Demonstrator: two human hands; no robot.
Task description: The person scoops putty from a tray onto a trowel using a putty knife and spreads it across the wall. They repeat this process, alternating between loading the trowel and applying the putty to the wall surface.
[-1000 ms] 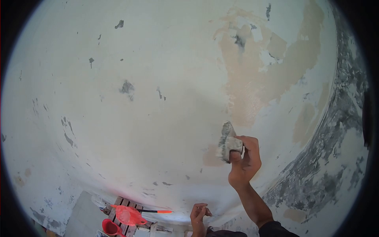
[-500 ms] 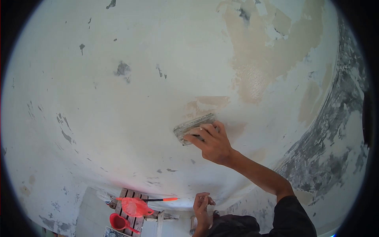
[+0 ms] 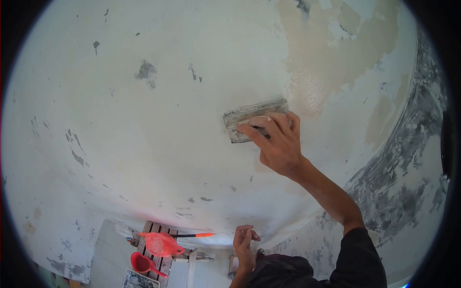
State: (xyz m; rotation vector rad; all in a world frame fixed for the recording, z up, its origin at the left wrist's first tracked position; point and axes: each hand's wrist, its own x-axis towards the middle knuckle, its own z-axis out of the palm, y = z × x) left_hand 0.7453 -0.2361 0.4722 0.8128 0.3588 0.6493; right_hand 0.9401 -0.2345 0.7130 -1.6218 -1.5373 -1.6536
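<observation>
My right hand (image 3: 281, 144) is wrapped around the handle of a rectangular plastering trowel (image 3: 240, 115). The trowel's plate, smeared with grey-white plaster, lies against the pale wall (image 3: 158, 144). Just above and to the right of it, a beige damp-looking patch (image 3: 312, 89) shows on the wall. Low in the view, my left hand (image 3: 245, 245) hangs near my body with its fingers loosely curled in. I see nothing held in it, and it is apart from the trowel.
At lower left, a slatted wooden stand (image 3: 165, 264) carries a red plastic bag (image 3: 161, 244), a red dipper (image 3: 142, 262) and a black-handled tool with an orange tip (image 3: 204, 235). A plaster-smeared tray (image 3: 139, 279) sits beside them. Rough grey wall (image 3: 398, 192) runs along the right.
My right hand has slid the trowel up and to the right across the wall, over the small beige patch. My left hand stays low, shifted slightly upward in view.
</observation>
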